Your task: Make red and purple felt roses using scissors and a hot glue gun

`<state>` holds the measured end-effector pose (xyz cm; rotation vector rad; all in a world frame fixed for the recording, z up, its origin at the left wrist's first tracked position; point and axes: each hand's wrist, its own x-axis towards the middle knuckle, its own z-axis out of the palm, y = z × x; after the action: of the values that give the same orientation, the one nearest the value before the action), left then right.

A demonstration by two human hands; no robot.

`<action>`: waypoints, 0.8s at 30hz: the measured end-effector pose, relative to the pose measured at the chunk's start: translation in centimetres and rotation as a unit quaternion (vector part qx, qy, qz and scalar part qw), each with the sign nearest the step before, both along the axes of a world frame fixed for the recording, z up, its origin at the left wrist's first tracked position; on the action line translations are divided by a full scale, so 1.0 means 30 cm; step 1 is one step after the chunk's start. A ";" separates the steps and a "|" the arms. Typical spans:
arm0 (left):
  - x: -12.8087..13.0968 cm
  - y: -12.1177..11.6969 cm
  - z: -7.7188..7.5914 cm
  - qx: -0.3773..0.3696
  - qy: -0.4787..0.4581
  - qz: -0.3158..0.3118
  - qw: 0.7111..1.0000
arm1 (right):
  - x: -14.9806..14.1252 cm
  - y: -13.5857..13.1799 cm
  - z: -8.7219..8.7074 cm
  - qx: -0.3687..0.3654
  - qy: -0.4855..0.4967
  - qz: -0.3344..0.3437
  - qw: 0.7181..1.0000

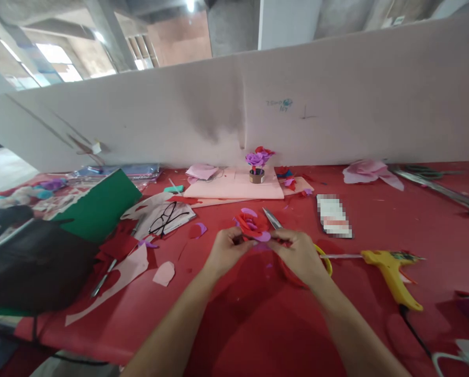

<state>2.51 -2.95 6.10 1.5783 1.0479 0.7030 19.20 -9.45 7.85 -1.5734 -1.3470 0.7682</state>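
Observation:
My left hand (227, 250) and my right hand (299, 254) meet above the red table cover (258, 324). Both pinch a small paper flower (252, 223) made of red and purple petals, held between the fingertips. Scissors (272, 218) with a yellow handle lie just behind my right hand, blades pointing away. A yellow glue gun (391, 269) rests to the right of that hand.
A purple and red paper flower in a small pot (257, 165) stands on a pink sheet (238, 186) by the white partition (336, 104). Eyeglasses (166, 219), green card (101, 204), dark fabric (34, 264) and paper scraps lie left. A long metal tool (438, 188) lies far right.

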 end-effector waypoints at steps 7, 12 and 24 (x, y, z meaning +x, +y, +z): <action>0.006 0.005 -0.033 0.021 -0.208 0.028 0.977 | 0.043 0.030 -0.051 -0.037 0.347 -0.170 0.922; 0.053 -0.021 -0.043 -0.119 -0.352 0.082 0.925 | 0.035 0.032 -0.040 -0.036 0.480 -0.201 0.853; 0.092 -0.069 -0.071 -0.275 -0.413 0.053 0.866 | -0.002 0.023 -0.032 0.004 0.572 -0.151 0.806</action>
<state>5.25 -5.03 3.98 0.6031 0.5919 0.9319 19.14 -8.77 6.88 -0.9166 -0.1911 1.2007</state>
